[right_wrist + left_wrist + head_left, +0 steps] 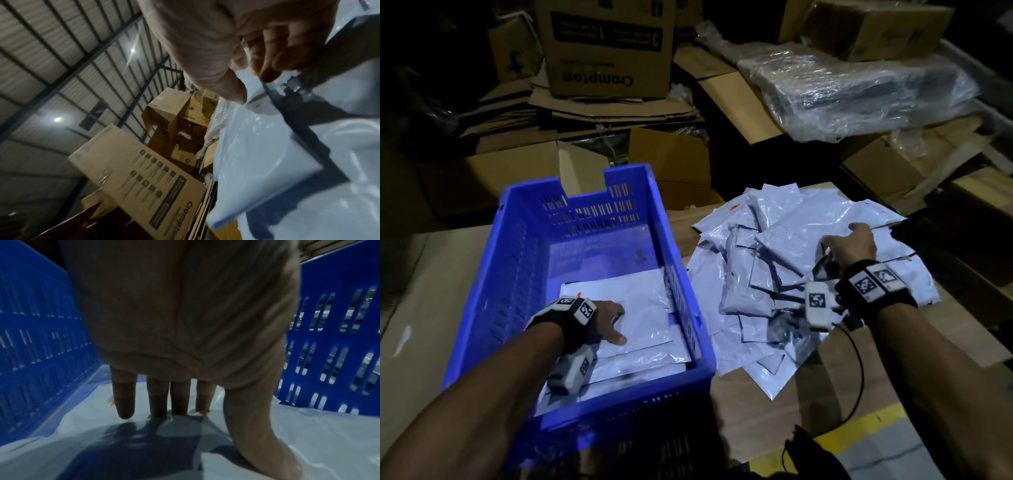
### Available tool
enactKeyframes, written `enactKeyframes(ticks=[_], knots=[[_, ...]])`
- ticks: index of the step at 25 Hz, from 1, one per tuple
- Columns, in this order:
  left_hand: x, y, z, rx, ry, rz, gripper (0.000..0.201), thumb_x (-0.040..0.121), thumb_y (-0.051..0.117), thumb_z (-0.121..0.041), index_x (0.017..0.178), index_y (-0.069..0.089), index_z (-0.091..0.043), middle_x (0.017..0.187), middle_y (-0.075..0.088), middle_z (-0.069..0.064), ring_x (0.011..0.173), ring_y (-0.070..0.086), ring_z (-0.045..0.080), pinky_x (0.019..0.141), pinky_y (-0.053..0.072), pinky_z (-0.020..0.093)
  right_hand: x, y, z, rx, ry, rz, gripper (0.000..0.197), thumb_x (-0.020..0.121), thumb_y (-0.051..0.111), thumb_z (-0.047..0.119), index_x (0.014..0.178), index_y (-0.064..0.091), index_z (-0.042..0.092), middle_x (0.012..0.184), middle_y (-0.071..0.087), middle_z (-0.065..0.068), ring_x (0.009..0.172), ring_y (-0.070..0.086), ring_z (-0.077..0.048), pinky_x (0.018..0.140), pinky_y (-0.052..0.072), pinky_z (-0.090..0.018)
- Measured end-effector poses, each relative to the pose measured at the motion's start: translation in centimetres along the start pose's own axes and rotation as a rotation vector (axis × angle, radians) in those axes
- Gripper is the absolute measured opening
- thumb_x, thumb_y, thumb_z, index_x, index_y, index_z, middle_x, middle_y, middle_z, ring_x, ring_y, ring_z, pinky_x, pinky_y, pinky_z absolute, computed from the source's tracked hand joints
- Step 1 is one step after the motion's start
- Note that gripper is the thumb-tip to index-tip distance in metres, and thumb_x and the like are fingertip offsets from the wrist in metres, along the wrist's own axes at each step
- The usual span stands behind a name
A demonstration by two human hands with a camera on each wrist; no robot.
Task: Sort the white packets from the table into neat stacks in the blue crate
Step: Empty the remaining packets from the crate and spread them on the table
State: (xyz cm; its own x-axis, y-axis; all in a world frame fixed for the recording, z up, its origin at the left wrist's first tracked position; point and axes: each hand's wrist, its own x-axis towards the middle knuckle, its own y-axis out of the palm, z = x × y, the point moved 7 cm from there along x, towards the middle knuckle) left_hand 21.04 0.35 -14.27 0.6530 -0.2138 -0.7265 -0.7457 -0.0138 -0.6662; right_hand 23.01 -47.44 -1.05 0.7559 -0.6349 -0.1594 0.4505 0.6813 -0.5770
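The blue crate (592, 212) stands on the left of the table. A flat stack of white packets (643, 294) lies in its near half. My left hand (616, 323) presses on that stack with straight fingers. The left wrist view shows the left hand (205, 426) spread on the glossy packets (308, 443) between the crate walls (329, 280). To the right, a loose pile of white packets (774, 260) covers the table. My right hand (839, 240) sits on the pile, fingers curled. In the right wrist view the right hand (254, 89) pinches the edge of a white packet (267, 154) between thumb and fingers.
Cardboard boxes are piled behind the table, among them a Crompton box (606, 48). A plastic-wrapped bundle (859, 89) lies at the back right. A black cable (859, 377) hangs from my right wrist. Brown table surface (774, 411) shows near the front, beside a yellow floor stripe (859, 431).
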Motion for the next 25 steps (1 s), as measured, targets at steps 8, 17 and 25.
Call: enactKeyframes(ticks=[8,17,25], knots=[[-2.2,-4.5,2.2,-0.118,-0.014,-0.266,0.071,0.058,0.074,-0.056,0.116,0.061,-0.017,0.115,0.061,0.004,0.106,0.060,0.024,0.089,0.046,0.028,-10.4,3.4,3.6,0.111,-0.429,0.265,0.025,0.092,0.062,0.014,0.117,0.060,0.020,0.088,0.058,0.000,0.068,0.054,-0.013,0.058,0.042,-0.022],[-13.5,-13.9,-1.4,-0.988,0.338,-0.651,0.036,0.056,0.080,-0.028,0.081,0.058,-0.015,0.068,0.069,-0.008,0.063,0.062,0.001,0.055,0.049,0.017,-17.5,7.6,7.0,0.254,-0.518,0.609,0.024,0.095,0.062,0.015,0.117,0.062,0.023,0.088,0.064,0.008,0.071,0.059,-0.006,0.062,0.045,-0.015],[-16.7,-16.3,-10.9,-1.074,0.596,-0.584,0.063,0.064,0.081,-0.036,0.115,0.061,-0.005,0.110,0.071,0.013,0.097,0.069,0.026,0.076,0.056,0.041,-19.9,8.4,11.0,0.528,-0.492,0.769,0.037,0.093,0.065,0.009,0.127,0.054,0.020,0.091,0.071,-0.006,0.089,0.064,-0.014,0.079,0.053,-0.031]])
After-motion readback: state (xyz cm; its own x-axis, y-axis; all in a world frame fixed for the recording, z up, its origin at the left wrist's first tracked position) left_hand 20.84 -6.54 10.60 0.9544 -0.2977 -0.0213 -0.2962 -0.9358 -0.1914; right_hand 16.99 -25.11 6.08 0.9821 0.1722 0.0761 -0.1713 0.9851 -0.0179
